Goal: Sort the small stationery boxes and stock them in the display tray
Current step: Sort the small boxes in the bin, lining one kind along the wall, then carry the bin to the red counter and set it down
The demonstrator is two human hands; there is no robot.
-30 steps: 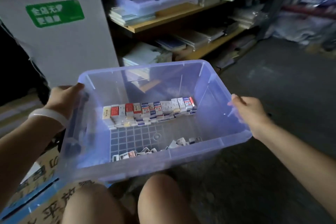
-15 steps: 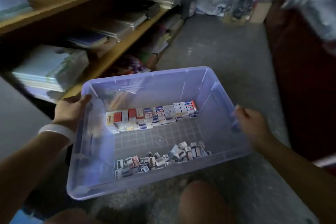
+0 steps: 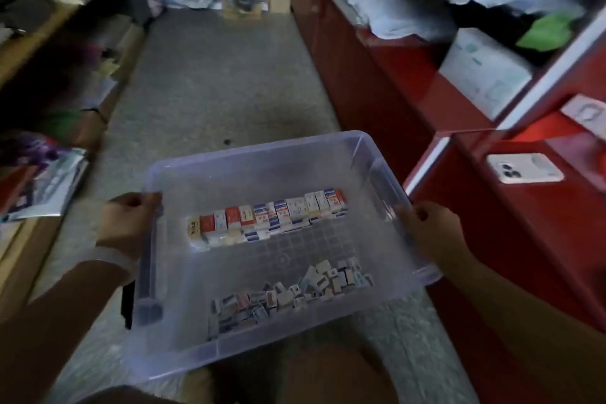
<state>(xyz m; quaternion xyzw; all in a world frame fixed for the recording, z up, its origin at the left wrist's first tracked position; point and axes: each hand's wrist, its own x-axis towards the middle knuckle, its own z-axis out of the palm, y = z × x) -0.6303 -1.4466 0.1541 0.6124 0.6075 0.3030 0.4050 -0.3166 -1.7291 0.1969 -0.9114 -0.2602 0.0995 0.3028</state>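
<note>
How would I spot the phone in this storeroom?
Look to the red counter right of the clear plastic bin. On its top lies the phone, flat and camera side up. It is the only white slab there with dark lenses.

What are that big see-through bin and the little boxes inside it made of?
The bin looks like clear, faintly bluish moulded plastic: the floor shows through its walls. The small boxes seem to be printed cardboard, judging by their coloured labels and sharp edges; blur leaves that uncertain.
</note>
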